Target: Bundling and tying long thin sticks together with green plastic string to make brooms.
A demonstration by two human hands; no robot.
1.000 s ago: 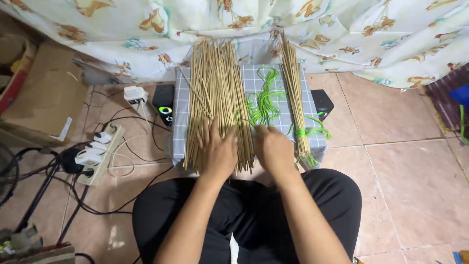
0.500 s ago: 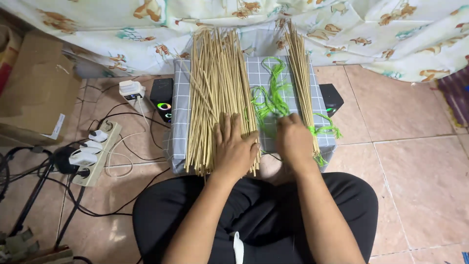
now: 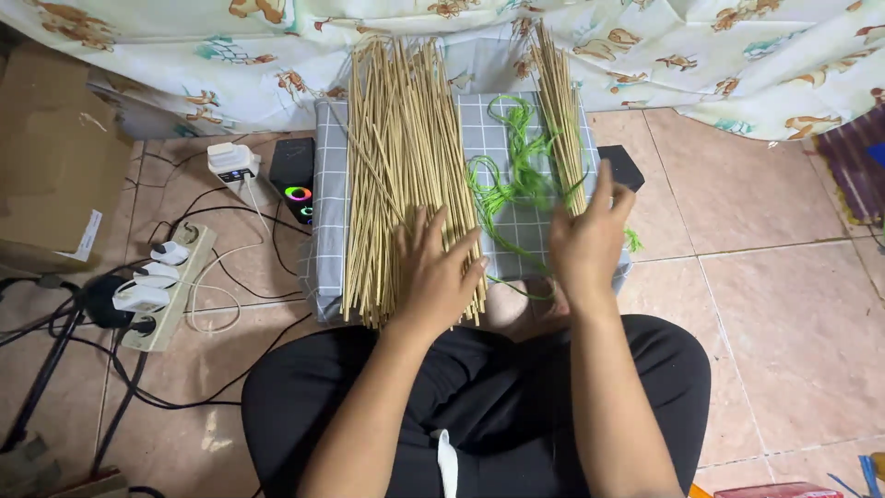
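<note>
My left hand [image 3: 433, 272] lies flat with spread fingers on the near end of a wide layer of loose thin bamboo sticks [image 3: 396, 138]. The sticks rest on a low stand covered with grey checked cloth [image 3: 481, 124]. My right hand [image 3: 585, 242] closes around the near part of a narrower stick bundle [image 3: 560, 111] tied with green string, thumb on its left and fingers on its right. Loose bright green strings [image 3: 516, 175] lie tangled between the two stick groups, and one strand trails under my right wrist. The bundle's near end is hidden by my hand.
A power strip with white plugs [image 3: 161, 286] and black cables lie on the tiled floor at left, near a white adapter [image 3: 230, 161]. Small black speakers [image 3: 295, 180] flank the stand. A cardboard box [image 3: 46, 175] sits far left. A patterned sheet [image 3: 691, 55] hangs behind.
My right hand moved right from the green strings onto the tied bundle and closed around it. My left hand stayed flat on the loose sticks. The camera shifted slightly.
</note>
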